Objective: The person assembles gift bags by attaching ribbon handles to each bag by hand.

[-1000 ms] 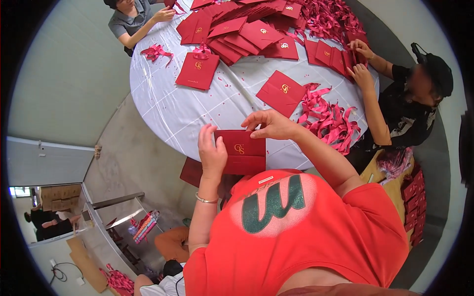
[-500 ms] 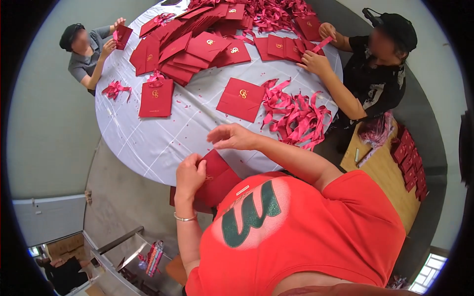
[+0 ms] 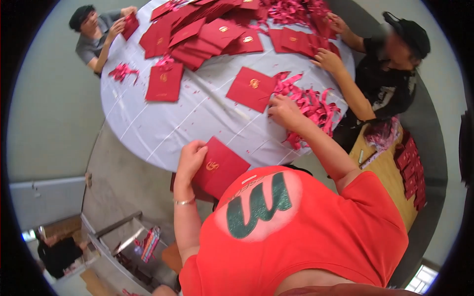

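My left hand [image 3: 191,160] is closed on the left edge of a flat red paper bag [image 3: 224,165] with a gold emblem, held against my front at the table's near edge. My right hand [image 3: 286,112] is at the left side of a heap of bright pink ribbons [image 3: 321,109], its fingers bent downward. Whether a ribbon is between these fingers cannot be made out. Another flat red bag [image 3: 251,89] lies just beyond my right hand. Farther left lies a red bag [image 3: 164,84] with pink ribbon at its top edge.
A big pile of red bags [image 3: 217,37] covers the far side of the white-clothed round table [image 3: 143,128]. Two people sit there, one at far left [image 3: 94,37] holding a red bag, one at right [image 3: 382,74]. A wooden side table [image 3: 390,172] bears red bags.
My right hand has moved right, from above the held bag to the ribbon heap. My left hand still holds the bag, now more fully in sight. The whole view has shifted slightly.
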Tool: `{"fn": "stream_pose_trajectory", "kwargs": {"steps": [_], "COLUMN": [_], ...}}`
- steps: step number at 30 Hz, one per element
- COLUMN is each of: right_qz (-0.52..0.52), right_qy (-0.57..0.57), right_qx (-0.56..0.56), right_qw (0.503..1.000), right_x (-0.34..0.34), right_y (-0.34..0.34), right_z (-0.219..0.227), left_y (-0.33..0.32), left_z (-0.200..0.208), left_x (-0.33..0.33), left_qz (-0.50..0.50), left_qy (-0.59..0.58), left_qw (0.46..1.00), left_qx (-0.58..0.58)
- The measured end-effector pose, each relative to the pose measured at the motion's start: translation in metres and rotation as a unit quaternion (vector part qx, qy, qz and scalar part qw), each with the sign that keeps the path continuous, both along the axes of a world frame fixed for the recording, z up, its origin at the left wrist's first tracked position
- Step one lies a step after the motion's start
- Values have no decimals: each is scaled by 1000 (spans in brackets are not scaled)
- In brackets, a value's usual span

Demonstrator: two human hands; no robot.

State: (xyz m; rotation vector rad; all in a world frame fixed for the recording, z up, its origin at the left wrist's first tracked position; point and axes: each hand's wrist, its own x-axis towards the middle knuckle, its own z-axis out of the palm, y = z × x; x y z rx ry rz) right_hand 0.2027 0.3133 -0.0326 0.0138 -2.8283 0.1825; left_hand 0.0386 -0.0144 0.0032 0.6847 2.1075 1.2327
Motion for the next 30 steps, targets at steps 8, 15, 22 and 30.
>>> {"fn": "stream_pose_trajectory", "kwargs": {"steps": [8, 15, 22, 30], "right_qz": [62, 108, 173, 150], "right_qy": [87, -42, -98, -142], "right_qx": [-265, -560, -587, -604], "right_qw": [958, 820, 785, 770], "right_x": [-29, -60, -76, -77], "right_y": [-46, -120, -131, -129], "right_z": [40, 32, 21, 10], "left_y": [-8, -4, -7, -2], "left_z": [-2, 7, 5, 5], "left_x": [1, 0, -5, -9], "left_qz": [14, 3, -23, -41], "left_qy": [-152, -296, -348, -365], "left_qw": [988, 953, 932, 925], "left_qx": [-5, 69, 98, 93]}}
